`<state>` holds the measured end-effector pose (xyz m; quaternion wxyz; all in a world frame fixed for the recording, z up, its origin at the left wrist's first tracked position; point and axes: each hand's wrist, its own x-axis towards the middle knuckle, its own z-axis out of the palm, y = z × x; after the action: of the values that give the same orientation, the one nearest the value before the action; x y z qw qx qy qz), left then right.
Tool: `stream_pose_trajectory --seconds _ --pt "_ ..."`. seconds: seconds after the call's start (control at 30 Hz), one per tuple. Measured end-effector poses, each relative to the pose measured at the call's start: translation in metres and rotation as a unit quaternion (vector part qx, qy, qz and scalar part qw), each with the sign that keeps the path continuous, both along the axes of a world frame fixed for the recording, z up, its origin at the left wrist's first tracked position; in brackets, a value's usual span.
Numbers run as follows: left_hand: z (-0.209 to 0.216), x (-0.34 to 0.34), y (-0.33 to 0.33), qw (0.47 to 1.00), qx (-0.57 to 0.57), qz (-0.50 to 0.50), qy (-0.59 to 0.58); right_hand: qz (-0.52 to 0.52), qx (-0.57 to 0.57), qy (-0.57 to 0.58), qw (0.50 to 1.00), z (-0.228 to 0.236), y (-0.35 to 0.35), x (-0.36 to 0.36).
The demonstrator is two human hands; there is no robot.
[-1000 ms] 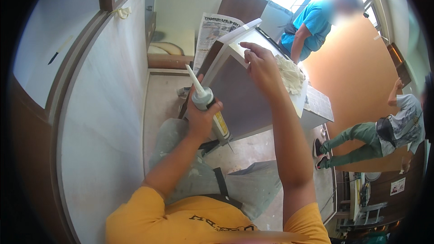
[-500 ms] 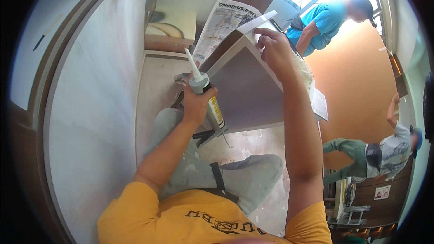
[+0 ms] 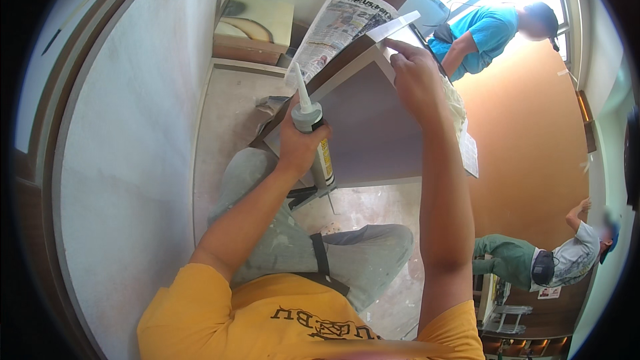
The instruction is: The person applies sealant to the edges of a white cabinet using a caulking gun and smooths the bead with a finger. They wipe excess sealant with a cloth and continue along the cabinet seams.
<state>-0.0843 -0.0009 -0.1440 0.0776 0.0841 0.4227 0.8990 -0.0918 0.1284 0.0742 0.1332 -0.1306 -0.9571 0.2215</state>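
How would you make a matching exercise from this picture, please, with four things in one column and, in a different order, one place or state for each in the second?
Things:
1. Left hand
2. Right hand
3. Cartridge
4. Newspaper

Places or states:
A. Printed sheet beyond the brown edge of the grey-faced box
B. Fitted with a pale, tapered nozzle
C. Index finger extended at a corner of the box
D. Wrapped around a tube-shaped body

Right pairs: 1-D, 2-C, 3-B, 4-A
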Motion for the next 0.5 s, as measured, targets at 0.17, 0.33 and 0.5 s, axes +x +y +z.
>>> stream_pose_trajectory --seconds 0.17,0.33,0.5 --pt "0.002 0.001 -0.002 1.000 0.010 -0.015 -0.011 0.009 0.033 0.005 0.999 -0.003 -0.009 0.006" --pt "0.002 0.001 0.000 1.000 0.000 -0.007 -0.008 0.026 0.021 0.037 0.999 -0.014 -0.018 0.012" --pt "0.002 0.002 0.000 1.000 -0.002 -0.010 -0.014 0.076 0.092 0.102 0.988 -0.014 -0.020 0.019"
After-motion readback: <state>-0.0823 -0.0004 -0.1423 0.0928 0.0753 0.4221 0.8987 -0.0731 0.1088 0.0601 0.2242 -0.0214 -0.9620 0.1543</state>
